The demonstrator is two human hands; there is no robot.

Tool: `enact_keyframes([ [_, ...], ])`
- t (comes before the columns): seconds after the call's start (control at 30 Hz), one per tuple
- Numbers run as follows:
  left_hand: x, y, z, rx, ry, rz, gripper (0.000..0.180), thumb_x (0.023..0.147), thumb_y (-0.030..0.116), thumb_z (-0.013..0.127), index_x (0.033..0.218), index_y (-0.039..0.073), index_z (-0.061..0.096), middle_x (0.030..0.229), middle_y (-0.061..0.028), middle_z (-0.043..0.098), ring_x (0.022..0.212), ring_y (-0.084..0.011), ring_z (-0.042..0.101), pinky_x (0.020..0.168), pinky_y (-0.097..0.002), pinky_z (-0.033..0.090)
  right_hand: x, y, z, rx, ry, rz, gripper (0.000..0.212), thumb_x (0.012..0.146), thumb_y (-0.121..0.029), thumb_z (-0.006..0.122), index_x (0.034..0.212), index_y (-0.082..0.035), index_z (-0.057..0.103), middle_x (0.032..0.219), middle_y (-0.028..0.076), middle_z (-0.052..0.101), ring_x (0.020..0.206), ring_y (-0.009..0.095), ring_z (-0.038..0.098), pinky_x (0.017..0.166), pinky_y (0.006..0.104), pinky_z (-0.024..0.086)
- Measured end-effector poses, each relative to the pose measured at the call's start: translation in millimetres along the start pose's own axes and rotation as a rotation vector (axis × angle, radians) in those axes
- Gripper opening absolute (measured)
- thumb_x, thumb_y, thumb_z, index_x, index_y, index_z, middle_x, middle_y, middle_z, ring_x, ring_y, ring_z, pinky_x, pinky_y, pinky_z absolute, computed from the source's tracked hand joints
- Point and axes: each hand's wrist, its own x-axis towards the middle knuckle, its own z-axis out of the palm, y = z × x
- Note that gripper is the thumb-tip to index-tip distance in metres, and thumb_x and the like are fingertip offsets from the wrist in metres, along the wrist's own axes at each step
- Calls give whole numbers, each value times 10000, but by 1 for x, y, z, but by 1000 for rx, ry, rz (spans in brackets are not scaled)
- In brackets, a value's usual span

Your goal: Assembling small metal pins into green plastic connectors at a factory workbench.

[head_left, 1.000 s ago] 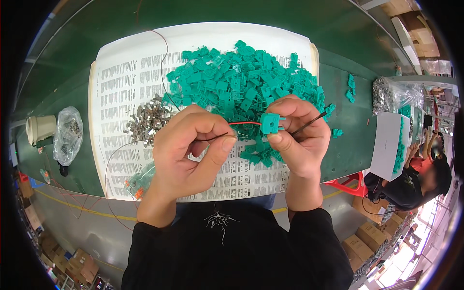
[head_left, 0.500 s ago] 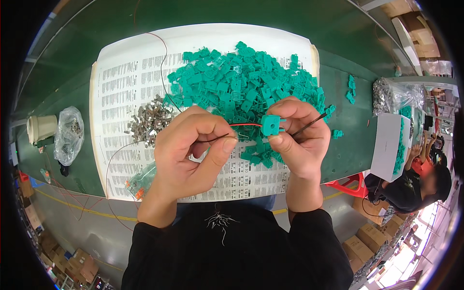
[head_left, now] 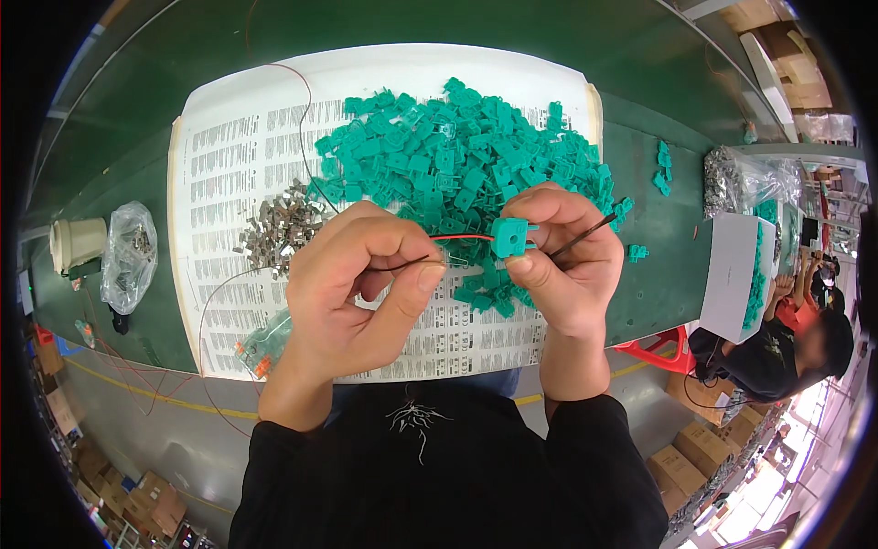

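We take the green plastic housing (head_left: 512,236) as our landmark: it sits pinched in the fingers (head_left: 530,265) of our right hand (head_left: 562,265), thumb under, forefinger over the top, held above the near edge of the printed sheet (head_left: 229,174). A thin red wire (head_left: 462,238) runs from the housing's left face straight across to our left hand (head_left: 357,293), so the wire's long axis lies left-right, roughly level w/ the housing. Left fingers (head_left: 425,274) are closed narrow on the wire's far end, thumb tip against forefinger, just left of the housing; a small metal terminal seems to sit at that pinch, too small to be sure. A dark thin wire (head_left: 585,231) sticks out to the right of the housing, past our right knuckles. Right hand is on the housing itself; left is near, apart by the short bare run of red wire.

Behind the housing: a loose heap of same green housings (head_left: 457,156) on the sheet. Left of it, a small pile of grey metal clips (head_left: 279,224). Further left, on the green counter (head_left: 119,137), a clear bag (head_left: 128,256) w/ small parts inside & a pale cup (head_left: 78,242), contents not visible. Right of the housing, well apart, a white box (head_left: 736,274) holding more green pieces; another person (head_left: 777,348) sits beyond.
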Motion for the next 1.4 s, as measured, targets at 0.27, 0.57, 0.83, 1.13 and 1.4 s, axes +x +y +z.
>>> enact_keyframes([
  [0.27, 1, 3, 0, 22, -17, -27, 125, 883, 36, 719, 922, -12, 611, 845, -37, 577, 694, -76, 461, 578, -197, 336, 0, -1, -1, 6, 4, 1, 368, 832, 108, 731, 1175, 54, 610, 1027, 48, 573, 635, 26, 429, 567, 201, 358],
  [0.57, 4, -4, 5, -130, 45, -28, 115, 850, -34, 731, 944, -22, 666, 1048, -117, 616, 622, -25, 519, 497, -156, 363, 0, -3, 0, 5, 70, 60, 393, 840, 19, 760, 1182, 83, 575, 1028, 102, 605, 637, 64, 504, 518, 207, 385],
  [0.83, -1, -9, 1, -115, 46, -26, 126, 876, -52, 701, 992, -29, 660, 1178, -158, 570, 648, -37, 563, 546, -155, 428, 0, 0, -3, 4, 97, 38, 422, 851, -19, 771, 1191, 97, 552, 1026, 126, 612, 604, 74, 506, 466, 216, 359],
  [1.13, -5, -3, -5, -68, 132, -64, 119, 872, -38, 711, 977, -30, 657, 1099, -119, 598, 650, -28, 524, 536, -158, 400, 19, -15, -17, -313, 220, 42, 350, 848, 22, 747, 1179, 10, 632, 997, -3, 629, 661, 10, 507, 568, 177, 391],
  [1.4, -35, -7, -39, 65, 70, -140, 119, 863, -22, 721, 955, 4, 650, 912, -30, 638, 605, -20, 416, 508, -168, 319, 131, -37, -114, -1311, 404, -8, 470, 779, -274, 776, 1208, -102, 694, 1098, 73, 727, 1106, 277, 648, 941, 384, 502],
])
